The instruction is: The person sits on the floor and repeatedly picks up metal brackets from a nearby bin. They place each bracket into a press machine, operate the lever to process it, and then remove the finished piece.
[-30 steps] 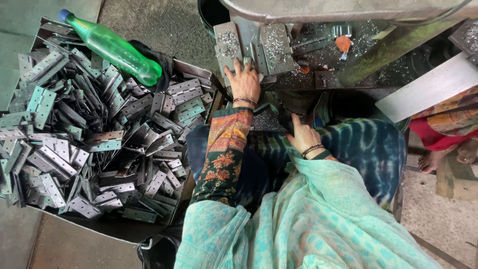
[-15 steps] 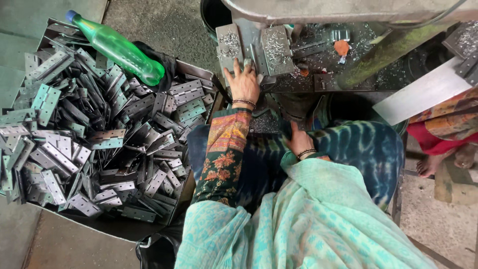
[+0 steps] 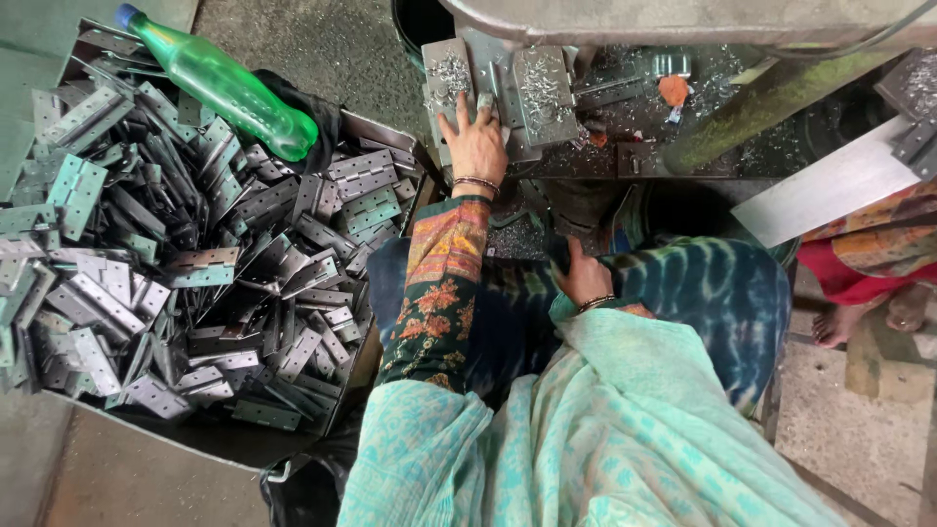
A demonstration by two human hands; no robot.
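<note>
left hand [image 3: 476, 146] lying open, flat, pressing metal plate [image 3: 488, 93] upper centre on machine worktop [image 3: 625, 127] | right hand [image 3: 584, 278] fingers curling into lap, grip unclear | keeping fingertips clear of tooling | hinges [image 3: 195, 254] piling left

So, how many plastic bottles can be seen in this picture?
1. A green plastic bottle with a blue cap lies on the pile of metal hinges, at the upper left, far from the left hand. Others could be hidden under the hinges.
</note>
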